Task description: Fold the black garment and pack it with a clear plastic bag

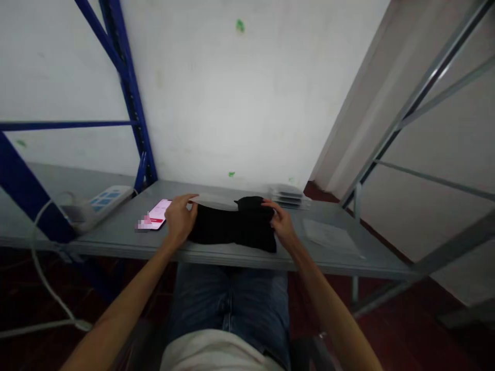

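A piece of black cloth (232, 226) lies stretched sideways along the front of the grey shelf, its exact kind not clear. At its left end my left hand (181, 219) pinches the upper corner between thumb and fingers. My right hand (281, 222) grips the upper right part, where a rounded black flap (250, 203) is folded up. Behind the cloth, a pale, thin sheet (216, 201) shows along its upper edge, reaching to the fingertips of my left hand. The cloth hides the lower part of this sheet.
A lit phone (159, 214) lies left of my left hand. Farther left is a white power strip (106, 201) with a cable. Stacked clear-wrapped flat packets (288, 196) stand at the back right; a clear plastic bag (330, 236) lies right. Blue uprights (133, 98) flank the grey shelf (127, 237).
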### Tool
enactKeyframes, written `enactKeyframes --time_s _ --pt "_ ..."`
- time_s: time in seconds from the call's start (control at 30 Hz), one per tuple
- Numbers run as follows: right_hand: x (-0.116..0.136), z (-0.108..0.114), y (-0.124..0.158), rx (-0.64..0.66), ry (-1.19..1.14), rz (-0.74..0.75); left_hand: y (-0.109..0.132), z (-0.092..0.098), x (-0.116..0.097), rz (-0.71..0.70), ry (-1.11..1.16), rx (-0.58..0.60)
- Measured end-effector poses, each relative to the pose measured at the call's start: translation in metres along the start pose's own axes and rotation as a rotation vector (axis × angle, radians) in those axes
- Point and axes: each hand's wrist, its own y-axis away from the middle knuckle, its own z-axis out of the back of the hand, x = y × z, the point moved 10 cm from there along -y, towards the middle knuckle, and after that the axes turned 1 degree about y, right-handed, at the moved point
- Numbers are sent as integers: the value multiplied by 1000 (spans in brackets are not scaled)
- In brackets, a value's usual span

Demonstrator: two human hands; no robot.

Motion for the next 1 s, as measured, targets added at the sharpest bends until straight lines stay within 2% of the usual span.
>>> enactKeyframes --time_s 0.1,0.23,0.37,0.47,0.53,0.63,0.73,0.8,0.9,1.0 --pt "-27 -10 0 75 36 -66 -3 4 7 66 -21 -11" --pt "-56 -11 5 82 -63 -184 -7 12 13 107 -16 -43" --pt "-72 -15 4 74 -185 -301 -11 17 18 167 40 -62" --pt "-75 -20 -4 64 -124 -298 -9 15 12 162 126 -72" --pt "-71 -28 -11 134 -11 -238 -5 11 5 136 167 -67" --pt "-53 -33 -18 217 260 -65 3 -1 -7 95 207 -24" --pt "-23 -24 -16 160 574 100 11 -13 -15 77 237 31" --pt "-4 -18 -10 103 707 139 15 -18 -19 80 243 55" --pt "16 -16 0 66 729 137 18 -23 -21 87 260 75" --pt "17 -16 7 21 594 50 21 -34 -22 68 308 128"
